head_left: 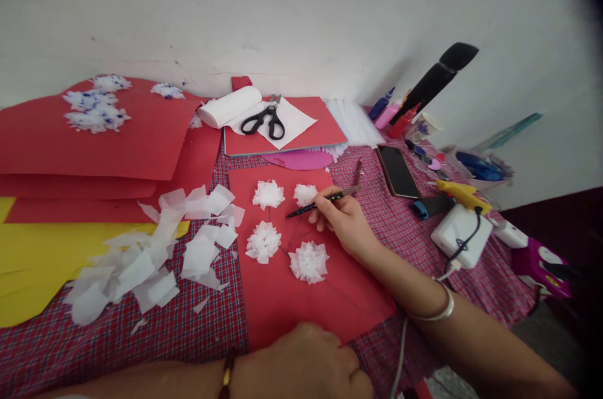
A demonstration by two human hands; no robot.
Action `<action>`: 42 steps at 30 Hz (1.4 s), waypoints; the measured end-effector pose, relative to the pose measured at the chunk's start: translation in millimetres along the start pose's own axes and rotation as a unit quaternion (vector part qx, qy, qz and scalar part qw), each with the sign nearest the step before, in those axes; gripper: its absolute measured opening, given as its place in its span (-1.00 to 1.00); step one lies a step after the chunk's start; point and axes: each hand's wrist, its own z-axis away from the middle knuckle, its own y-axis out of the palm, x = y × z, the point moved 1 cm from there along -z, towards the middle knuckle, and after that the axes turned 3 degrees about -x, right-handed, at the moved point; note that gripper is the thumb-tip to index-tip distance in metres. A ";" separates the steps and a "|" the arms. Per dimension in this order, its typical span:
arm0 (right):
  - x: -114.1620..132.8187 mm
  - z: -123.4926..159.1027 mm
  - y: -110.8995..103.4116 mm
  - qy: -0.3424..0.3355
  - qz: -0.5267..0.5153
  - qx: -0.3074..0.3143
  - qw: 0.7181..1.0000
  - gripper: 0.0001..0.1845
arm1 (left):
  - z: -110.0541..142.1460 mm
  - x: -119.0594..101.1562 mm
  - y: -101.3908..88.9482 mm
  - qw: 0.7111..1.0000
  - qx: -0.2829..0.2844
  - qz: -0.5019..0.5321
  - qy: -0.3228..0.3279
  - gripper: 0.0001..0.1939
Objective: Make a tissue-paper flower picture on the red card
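My right hand [342, 220] is closed around a dark, patterned pencil [325, 201], its tip pointing left just over the red sheet [266, 305]. Fluffy white tissue-paper flowers [308, 262] are on that sheet, with thin pencil lines between them. The hand partly covers the upper right flower [305, 194]. At the sheet's lower edge rests my left hand [301, 364], knuckles up and fingers curled under; nothing shows in it. Loose white tissue squares [136, 270] lie in a pile left of the sheet.
Black-handled scissors [264, 122] lie on white paper beside a white roll [230, 107]. Folded red card [94, 154] and yellow paper [28, 261] are at left. A phone [398, 171], yellow glue gun [461, 195], white adapter [461, 235] and cable stand right, along the wall.
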 end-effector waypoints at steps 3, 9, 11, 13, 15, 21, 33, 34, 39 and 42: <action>-0.1 0.3 -0.5 -0.003 -0.008 0.002 1.000 -0.72 | -1.2 -0.8 -2.0 1.000 -0.005 0.000 -0.004 -0.76; 1.7 2.2 -0.6 0.015 -0.016 -0.018 1.000 -0.73 | -1.9 0.0 -2.8 1.000 -0.002 0.008 -0.003 -0.78; 2.0 2.7 -0.8 0.015 -0.019 -0.021 0.999 -0.74 | -1.0 0.6 -1.4 1.000 -0.008 0.010 0.000 -0.78; 1.6 3.3 -1.3 0.017 -0.015 -0.021 1.000 -0.75 | -0.2 0.8 -0.3 1.000 -0.011 0.009 0.001 -0.78; 0.7 4.0 -2.2 0.022 -0.012 -0.020 0.999 -0.76 | 0.2 0.5 0.0 1.000 -0.009 0.007 0.000 -0.78; -1.2 6.3 -4.0 0.019 -0.037 -0.019 0.999 -0.77 | -1.2 -0.3 -3.4 1.000 0.000 0.005 -0.001 -0.77; -2.3 6.7 -2.0 0.008 -0.036 -0.005 0.999 -0.76 | -1.0 1.0 -2.5 1.000 -0.009 0.008 -0.001 -0.74; -2.7 6.8 -2.2 0.007 -0.037 0.002 0.999 -0.76 | -1.1 1.2 -2.8 1.000 -0.005 0.008 -0.001 -0.75; -3.0 6.5 -2.1 0.012 -0.020 0.006 1.000 -0.74 | -0.7 1.1 -3.6 1.000 -0.004 0.003 -0.001 -0.76; -2.4 6.8 -2.5 0.012 -0.033 -0.001 0.999 -0.75 | 0.2 0.0 -2.9 1.000 -0.018 0.000 -0.004 -0.75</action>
